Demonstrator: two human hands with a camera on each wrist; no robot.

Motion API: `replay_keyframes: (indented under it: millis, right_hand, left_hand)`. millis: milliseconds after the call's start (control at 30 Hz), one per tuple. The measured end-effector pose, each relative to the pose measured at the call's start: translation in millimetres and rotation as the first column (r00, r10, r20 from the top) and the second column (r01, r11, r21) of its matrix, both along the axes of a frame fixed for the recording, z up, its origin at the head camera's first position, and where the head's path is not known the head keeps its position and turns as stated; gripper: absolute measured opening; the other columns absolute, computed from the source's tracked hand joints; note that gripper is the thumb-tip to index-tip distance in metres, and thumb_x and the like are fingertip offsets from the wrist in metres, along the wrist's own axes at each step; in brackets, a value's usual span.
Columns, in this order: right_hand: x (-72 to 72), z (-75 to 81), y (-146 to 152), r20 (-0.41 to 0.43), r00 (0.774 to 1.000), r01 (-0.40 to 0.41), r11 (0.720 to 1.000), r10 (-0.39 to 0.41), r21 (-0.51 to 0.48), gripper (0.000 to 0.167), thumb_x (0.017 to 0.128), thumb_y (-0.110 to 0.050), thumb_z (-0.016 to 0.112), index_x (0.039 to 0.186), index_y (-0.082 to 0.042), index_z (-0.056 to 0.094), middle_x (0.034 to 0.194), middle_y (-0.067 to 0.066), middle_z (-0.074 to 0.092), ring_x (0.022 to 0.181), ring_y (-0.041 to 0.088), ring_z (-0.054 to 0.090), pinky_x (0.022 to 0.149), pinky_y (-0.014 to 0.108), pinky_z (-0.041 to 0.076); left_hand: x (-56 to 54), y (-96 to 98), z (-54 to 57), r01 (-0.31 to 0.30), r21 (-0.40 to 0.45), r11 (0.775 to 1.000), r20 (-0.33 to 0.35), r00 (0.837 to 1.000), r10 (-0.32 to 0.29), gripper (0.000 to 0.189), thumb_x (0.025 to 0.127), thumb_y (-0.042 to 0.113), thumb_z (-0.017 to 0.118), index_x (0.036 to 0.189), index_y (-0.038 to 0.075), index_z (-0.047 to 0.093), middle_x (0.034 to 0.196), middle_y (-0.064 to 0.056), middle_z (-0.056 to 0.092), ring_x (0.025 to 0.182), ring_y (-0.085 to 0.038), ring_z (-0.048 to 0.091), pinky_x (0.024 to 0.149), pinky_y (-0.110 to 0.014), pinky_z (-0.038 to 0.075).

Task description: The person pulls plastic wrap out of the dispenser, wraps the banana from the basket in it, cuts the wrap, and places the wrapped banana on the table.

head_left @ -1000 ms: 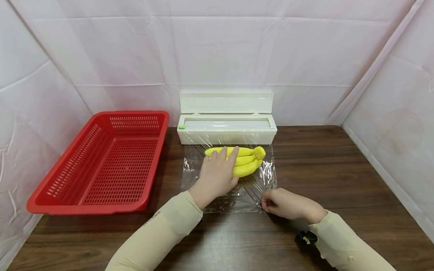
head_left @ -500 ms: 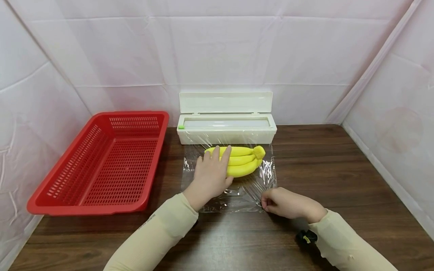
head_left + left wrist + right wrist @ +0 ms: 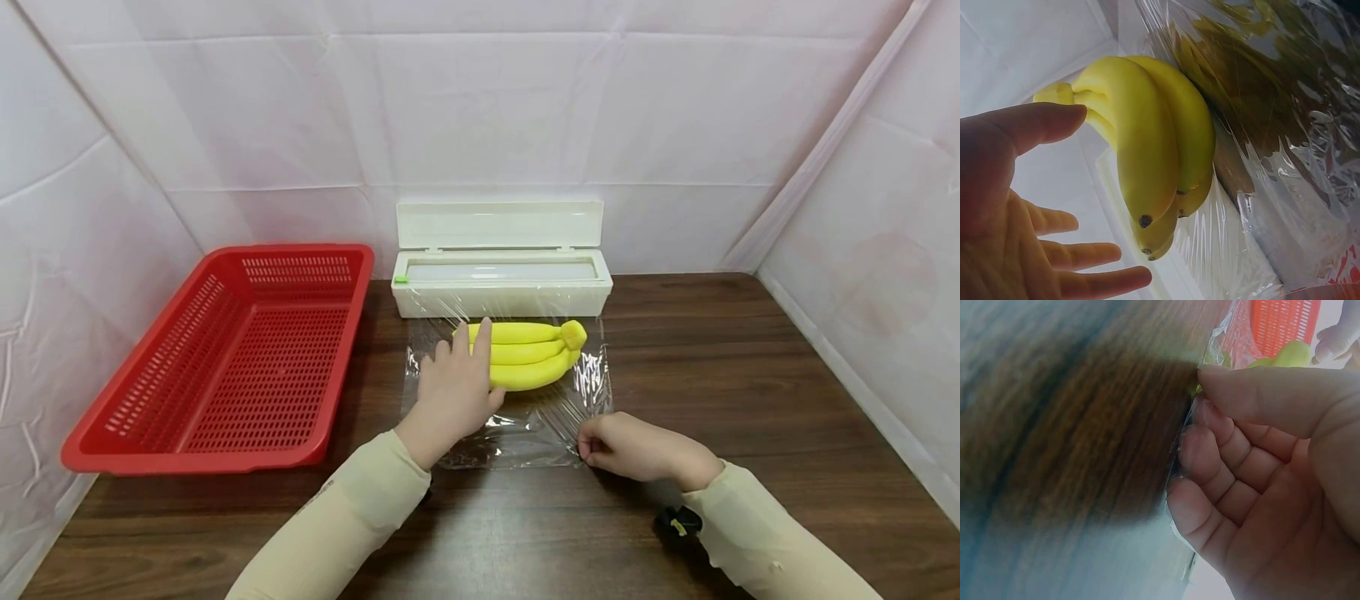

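Sliding leftward across the bunch of bananas (image 3: pixel 528 357) since the earlier frames, the left hand (image 3: pixel 453 387) is now uncovering more of the yellow fruit; its fingers are spreading straight and wide over the left end, and whether they are touching it I cannot tell. Small dark print (image 3: pixel 318 493) is running along the left sleeve (image 3: pixel 356 508), too small to be read. Smooth and evenly yellow, the bunch is lying on clear cling film (image 3: pixel 517 442), its blocky stem pointing right and its tips showing dark spots in the left wrist view. The right hand (image 3: pixel 637 447) is pinching the film's near right corner between curled fingers and thumb. Behind, a white cling film dispenser (image 3: pixel 502 302) is standing lid-up with a green tab (image 3: pixel 401 280) at its left; a red slotted basket (image 3: pixel 187 463) is sitting left on the wood-grain table (image 3: pixel 712 358).
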State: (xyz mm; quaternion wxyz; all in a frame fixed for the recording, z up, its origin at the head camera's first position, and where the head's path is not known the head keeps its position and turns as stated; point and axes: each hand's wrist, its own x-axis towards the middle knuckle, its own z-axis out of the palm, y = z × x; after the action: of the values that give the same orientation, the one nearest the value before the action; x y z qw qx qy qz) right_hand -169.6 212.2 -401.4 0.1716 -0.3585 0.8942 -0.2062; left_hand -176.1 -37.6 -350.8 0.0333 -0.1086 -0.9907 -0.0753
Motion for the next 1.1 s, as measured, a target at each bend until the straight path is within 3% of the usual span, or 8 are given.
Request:
replay_keyframes:
  millis: [400, 733, 1100]
  right_hand:
    - [-0.3, 0.4, -0.6, 0.004, 1.0, 0.002, 1.0, -0.002, 0.0, 0.018, 0.085, -0.001, 0.059, 0.076, -0.016, 0.056, 0.07, -0.012, 0.05, 0.063, -0.002, 0.043, 0.059, 0.018, 0.04]
    - [1.3, 2.5, -1.1, -0.002, 1.0, -0.003, 1.0, 0.003, -0.005, 0.018, 0.086, -0.001, 0.059, 0.075, -0.016, 0.056, 0.069, -0.012, 0.05, 0.063, -0.002, 0.043, 0.06, 0.018, 0.04]
    - [1.2, 0.7, -0.4, -0.01, 1.0, -0.003, 1.0, 0.003, -0.01, 0.018, 0.085, -0.001, 0.06, 0.076, -0.016, 0.056, 0.068, -0.012, 0.048, 0.063, -0.002, 0.043, 0.06, 0.018, 0.039]
  left_hand:
    - [3.8, -7.9, -1.2, -0.03, 0.028, 0.999, -0.013, 0.999, 0.03, 0.089, 0.081, 0.042, 0.068, 0.148, 0.003, 0.024, 0.142, -0.025, 0.039, 0.099, -0.041, 0.059, 0.079, -0.052, 0.05]
    - [6.7, -13.4, 2.2, -0.075, 0.012, 0.997, 0.075, 0.994, 0.074, 0.094, 0.083, 0.044, 0.066, 0.149, 0.0, 0.016, 0.14, -0.027, 0.043, 0.107, -0.043, 0.058, 0.085, -0.053, 0.049]
    - [8.8, -16.3, 2.2, -0.108, -0.014, 0.994, 0.116, 0.987, 0.109, 0.096, 0.082, 0.046, 0.067, 0.145, -0.01, 0.021, 0.131, -0.027, 0.052, 0.087, -0.035, 0.066, 0.07, -0.045, 0.053]
